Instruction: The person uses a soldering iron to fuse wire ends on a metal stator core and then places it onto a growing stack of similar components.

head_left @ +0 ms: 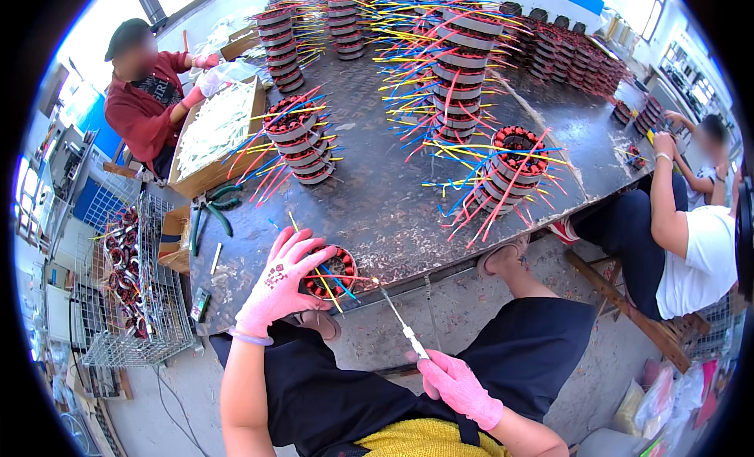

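My left hand (283, 281), in a pink glove, is closed around the side of a motor stator (348, 262) at the table's near edge. The stator is a ring with red windings inside, and red, blue and yellow wires stick out of it. In my right hand (459, 387), also pink-gloved, is a thin metal rod tool (399, 323) with a white handle. Its tip meets or nearly meets the end of a red wire reaching right from the stator; contact cannot be made out for certain.
Stator stacks (305, 146) with trailing wires stand on the dark table (369, 213), another stack (514, 170) to the right. Green-handled pliers (210, 213) lie at left by a cardboard box (228, 135) of white strips. A wire basket (145, 315) holds stators. People (149, 95) work at left and right.
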A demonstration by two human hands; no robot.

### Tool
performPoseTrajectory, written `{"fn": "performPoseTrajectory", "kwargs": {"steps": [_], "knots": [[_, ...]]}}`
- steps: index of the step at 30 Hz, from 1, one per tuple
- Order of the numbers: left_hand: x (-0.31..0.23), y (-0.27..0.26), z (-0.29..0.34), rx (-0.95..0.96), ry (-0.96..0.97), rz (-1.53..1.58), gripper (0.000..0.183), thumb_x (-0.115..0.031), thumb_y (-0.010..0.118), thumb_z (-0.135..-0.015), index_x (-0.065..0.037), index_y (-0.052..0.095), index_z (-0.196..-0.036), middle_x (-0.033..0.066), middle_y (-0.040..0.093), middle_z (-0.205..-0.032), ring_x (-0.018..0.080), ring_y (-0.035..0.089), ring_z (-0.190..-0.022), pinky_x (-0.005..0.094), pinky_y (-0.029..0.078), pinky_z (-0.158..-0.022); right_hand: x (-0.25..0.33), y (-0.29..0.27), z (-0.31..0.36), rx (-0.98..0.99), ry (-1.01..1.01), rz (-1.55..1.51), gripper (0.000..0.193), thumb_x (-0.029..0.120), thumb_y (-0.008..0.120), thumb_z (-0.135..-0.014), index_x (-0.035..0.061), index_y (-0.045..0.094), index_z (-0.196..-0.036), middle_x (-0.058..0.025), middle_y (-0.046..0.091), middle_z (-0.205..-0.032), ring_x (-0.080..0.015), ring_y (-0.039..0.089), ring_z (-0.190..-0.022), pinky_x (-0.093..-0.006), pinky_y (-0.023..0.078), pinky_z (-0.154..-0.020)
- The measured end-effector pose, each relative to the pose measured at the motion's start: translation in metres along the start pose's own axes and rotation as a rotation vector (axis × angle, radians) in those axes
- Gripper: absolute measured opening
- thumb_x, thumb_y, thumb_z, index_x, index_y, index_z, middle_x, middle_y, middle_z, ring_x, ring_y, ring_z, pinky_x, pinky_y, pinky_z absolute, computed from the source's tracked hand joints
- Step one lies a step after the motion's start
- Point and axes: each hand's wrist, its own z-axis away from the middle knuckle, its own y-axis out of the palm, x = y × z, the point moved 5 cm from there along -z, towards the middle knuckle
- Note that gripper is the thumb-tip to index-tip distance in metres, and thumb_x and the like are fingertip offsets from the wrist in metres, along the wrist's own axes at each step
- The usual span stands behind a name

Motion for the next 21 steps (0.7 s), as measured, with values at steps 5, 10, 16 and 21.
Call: {"fn": "performPoseTrajectory", "kwargs": {"steps": [5,10,16,21], "knots": [[-0.0033,0.0001,-0.0019,-0.018,0.011,-0.016,0.092,-0.028,0.088,-0.049,-0.015,0.056,-0.134,0.0086,0.053,-0.134,0.0335,0.04,-0.135,0.0506,0.023,-0.119,-0.0025,-0.0029,-0.0001,0.008,-0.008,0.03,0.036,0.025,0.048,-0.103,0.0017,0.057,-0.129,0.0047,0.044,-0.066,-0.0048,0.041,-0.057,-0.0227,0.034,-0.053],[-0.0031,0.0008,-0.0025,-0.014,0.007,-0.02,0.091,-0.028,0.087,-0.048,-0.014,0.056,-0.133,0.009,0.053,-0.133,0.0336,0.04,-0.136,0.0505,0.023,-0.119,-0.0022,-0.0024,-0.0026,0.008,-0.019,0.035,0.035,0.025,0.047,-0.103,0.0014,0.058,-0.127,0.0042,0.044,-0.065,-0.0051,0.042,-0.057,-0.0235,0.035,-0.053],[-0.003,0.0009,-0.0021,-0.014,0.006,-0.019,0.09,-0.028,0.088,-0.049,-0.014,0.057,-0.133,0.0096,0.054,-0.132,0.0339,0.04,-0.135,0.0512,0.023,-0.119,-0.001,-0.0025,-0.0012,0.005,-0.008,0.029,0.035,0.024,0.047,-0.104,0.0018,0.058,-0.127,0.0041,0.044,-0.065,-0.0054,0.042,-0.057,-0.0238,0.036,-0.053],[-0.0023,0.0021,-0.0019,-0.018,0.006,-0.018,0.09,-0.029,0.089,-0.05,-0.014,0.056,-0.133,0.0096,0.054,-0.132,0.0342,0.04,-0.135,0.0512,0.023,-0.118,-0.0029,-0.0038,-0.0013,0.004,-0.023,0.047,0.035,0.025,0.047,-0.103,0.002,0.058,-0.128,0.0036,0.044,-0.065,-0.0054,0.043,-0.057,-0.0239,0.036,-0.054]]}}
